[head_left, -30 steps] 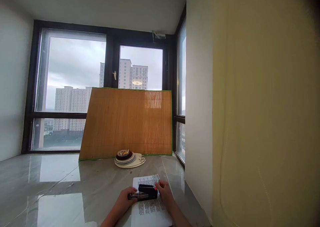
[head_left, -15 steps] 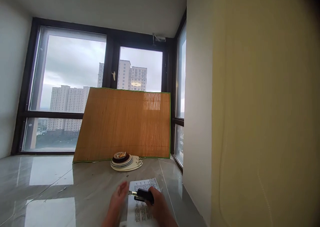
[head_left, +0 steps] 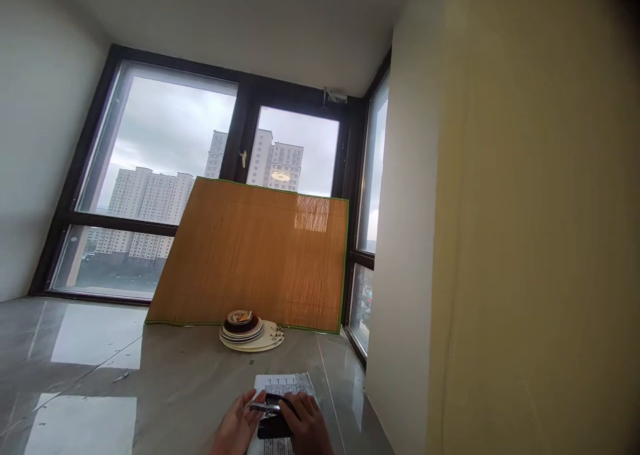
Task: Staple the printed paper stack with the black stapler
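My right hand (head_left: 306, 420) grips a black stapler (head_left: 274, 428) that is swung open, its silvery magazine (head_left: 265, 407) showing between the two black parts. My left hand (head_left: 237, 420) is held palm up with cupped fingers apart, right by the magazine's front end. Whether those fingertips touch the metal I cannot tell. Beneath both hands lies a printed sheet of paper (head_left: 285, 380) on the glossy grey tiled surface, partly covered by the stapler and the hands. No staples can be made out.
Farther back sits a stack of plates (head_left: 250, 333) on the grey tiled surface (head_left: 190, 381). Behind it a brown bamboo mat (head_left: 250, 255) with green edging leans against the windows. A small scrap (head_left: 121, 377) lies to the left. A pale wall (head_left: 410, 241) rises on the right.
The stapler has turned and opened wider in my right hand, with its magazine now apart from the black part below. My left hand has come closer to the magazine's tip. The camera view has tilted.
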The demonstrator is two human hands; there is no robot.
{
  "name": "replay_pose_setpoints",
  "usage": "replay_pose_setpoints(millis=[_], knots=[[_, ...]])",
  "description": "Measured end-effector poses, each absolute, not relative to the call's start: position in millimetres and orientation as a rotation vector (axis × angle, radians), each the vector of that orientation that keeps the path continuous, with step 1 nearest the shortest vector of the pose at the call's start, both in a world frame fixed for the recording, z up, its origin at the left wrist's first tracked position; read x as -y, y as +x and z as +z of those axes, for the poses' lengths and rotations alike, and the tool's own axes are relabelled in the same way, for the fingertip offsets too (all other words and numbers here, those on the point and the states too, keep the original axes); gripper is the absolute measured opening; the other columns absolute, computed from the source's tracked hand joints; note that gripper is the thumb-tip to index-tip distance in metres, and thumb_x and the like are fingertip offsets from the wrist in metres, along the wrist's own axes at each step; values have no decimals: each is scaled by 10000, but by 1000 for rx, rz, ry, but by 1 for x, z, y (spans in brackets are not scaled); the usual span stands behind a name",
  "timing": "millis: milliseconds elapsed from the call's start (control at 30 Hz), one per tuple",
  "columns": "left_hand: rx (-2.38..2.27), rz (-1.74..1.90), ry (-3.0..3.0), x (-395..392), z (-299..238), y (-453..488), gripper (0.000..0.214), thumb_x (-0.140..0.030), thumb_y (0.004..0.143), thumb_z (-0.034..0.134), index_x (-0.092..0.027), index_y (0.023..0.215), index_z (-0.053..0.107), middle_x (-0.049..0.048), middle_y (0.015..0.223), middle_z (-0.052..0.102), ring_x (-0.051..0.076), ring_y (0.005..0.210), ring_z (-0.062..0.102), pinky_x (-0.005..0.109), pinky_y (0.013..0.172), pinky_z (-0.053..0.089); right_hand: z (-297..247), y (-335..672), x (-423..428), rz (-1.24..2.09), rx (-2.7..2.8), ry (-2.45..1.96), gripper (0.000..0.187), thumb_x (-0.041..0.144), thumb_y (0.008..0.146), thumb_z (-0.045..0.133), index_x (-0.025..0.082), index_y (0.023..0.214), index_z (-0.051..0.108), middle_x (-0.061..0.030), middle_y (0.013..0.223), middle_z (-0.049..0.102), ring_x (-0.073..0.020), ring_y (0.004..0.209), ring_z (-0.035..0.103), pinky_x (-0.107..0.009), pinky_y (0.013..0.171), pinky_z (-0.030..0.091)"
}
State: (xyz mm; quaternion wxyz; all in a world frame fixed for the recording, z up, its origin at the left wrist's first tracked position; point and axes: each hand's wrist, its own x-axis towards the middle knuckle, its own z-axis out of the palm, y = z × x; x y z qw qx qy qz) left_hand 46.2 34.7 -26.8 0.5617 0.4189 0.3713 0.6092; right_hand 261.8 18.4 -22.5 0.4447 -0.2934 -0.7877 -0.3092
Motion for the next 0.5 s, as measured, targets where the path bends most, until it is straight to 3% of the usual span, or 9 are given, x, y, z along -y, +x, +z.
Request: replay_pose_setpoints(millis=[233,500], knots=[[-873,1500,1097,-37,-38,54,477,-679,647,697,-290,922,683,89,1106,780,378,1242,648,502,1073,526,-36,260,-30,-763,1886,-762,362,99,847,628,295,1147,682,-71,1138,727,-274,982,666,-395,899,502],[-939,1430,1165,-33,-31,51,437,-669,694,664,-280,890,702,82,1100,781,371,1295,610,485,1112,485,-35,268,-33,-637,1746,-905,432,50,747,609,295,1097,676,-80,1118,716,-300,1003,654,-416,912,466]])
